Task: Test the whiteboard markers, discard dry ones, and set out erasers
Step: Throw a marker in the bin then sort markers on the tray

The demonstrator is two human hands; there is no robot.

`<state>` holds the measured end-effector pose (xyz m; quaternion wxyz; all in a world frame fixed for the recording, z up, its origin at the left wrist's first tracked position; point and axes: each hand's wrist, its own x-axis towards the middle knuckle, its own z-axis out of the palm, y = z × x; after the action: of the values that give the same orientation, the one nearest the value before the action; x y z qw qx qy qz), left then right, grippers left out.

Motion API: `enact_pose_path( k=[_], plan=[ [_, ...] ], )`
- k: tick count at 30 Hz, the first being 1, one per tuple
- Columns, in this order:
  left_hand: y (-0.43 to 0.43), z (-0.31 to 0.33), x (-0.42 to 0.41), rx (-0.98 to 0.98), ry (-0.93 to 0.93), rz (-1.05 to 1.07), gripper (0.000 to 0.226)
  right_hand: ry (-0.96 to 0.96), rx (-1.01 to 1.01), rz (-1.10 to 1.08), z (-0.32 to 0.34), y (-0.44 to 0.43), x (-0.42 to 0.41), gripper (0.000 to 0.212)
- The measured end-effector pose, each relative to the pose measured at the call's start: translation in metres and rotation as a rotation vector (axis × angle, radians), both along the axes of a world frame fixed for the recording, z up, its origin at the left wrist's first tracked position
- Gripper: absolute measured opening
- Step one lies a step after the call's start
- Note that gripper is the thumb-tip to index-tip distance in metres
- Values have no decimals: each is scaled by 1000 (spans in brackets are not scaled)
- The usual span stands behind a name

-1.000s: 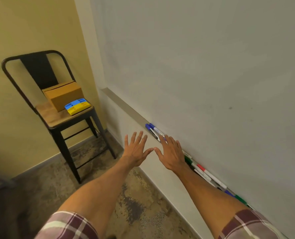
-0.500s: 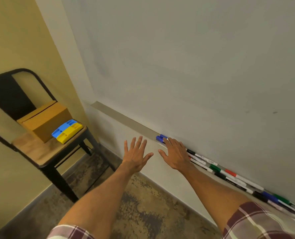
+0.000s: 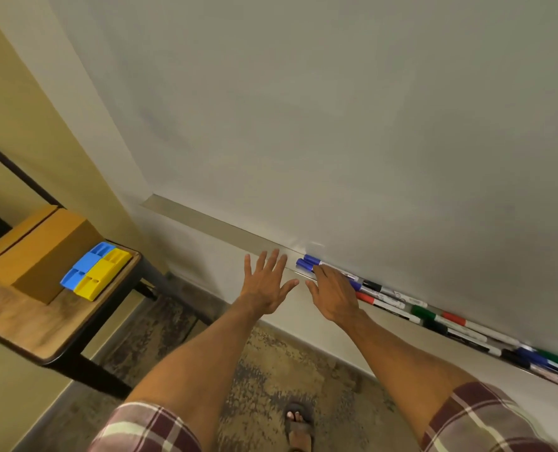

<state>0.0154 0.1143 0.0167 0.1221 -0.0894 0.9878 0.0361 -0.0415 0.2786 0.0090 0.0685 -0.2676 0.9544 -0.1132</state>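
Right hand (image 3: pixel 334 296) lies flat and empty on the markers (image 3: pixel 401 305) in the tray (image 3: pixel 212 220), probably choosing one to test; left hand (image 3: pixel 266 283) hovers splayed, empty.

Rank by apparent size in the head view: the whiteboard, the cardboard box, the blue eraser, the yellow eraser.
1. whiteboard, by far the largest.
2. cardboard box on the chair.
3. blue eraser and yellow eraser: side by side, they look about the same size, so I won't rank them.
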Motion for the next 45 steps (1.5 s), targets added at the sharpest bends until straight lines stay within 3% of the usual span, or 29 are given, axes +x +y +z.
enact_pose_path(
  k=[3,14,20,26,37,45],
  plan=[
    [-3,-9,-10,11,-12,-22,73,-6,15,-18,-5,-5,-8,35],
    [1,-18,-40,76,70,-64,59,21,-34,46,-14,-14,-32,50],
    [-3,-16,-42,60,120,-111,49,67,-91,80,-7,-15,-33,38],
    [-7,-2,-44,59,224,-181,19,105,-190,106,11,-17,-33,30],
    [-7,33,-39,9,443,-386,18,160,-67,140,44,-13,-15,28],
    [17,71,-21,-143,428,-515,20,257,-30,55,70,12,13,25]
  ],
)
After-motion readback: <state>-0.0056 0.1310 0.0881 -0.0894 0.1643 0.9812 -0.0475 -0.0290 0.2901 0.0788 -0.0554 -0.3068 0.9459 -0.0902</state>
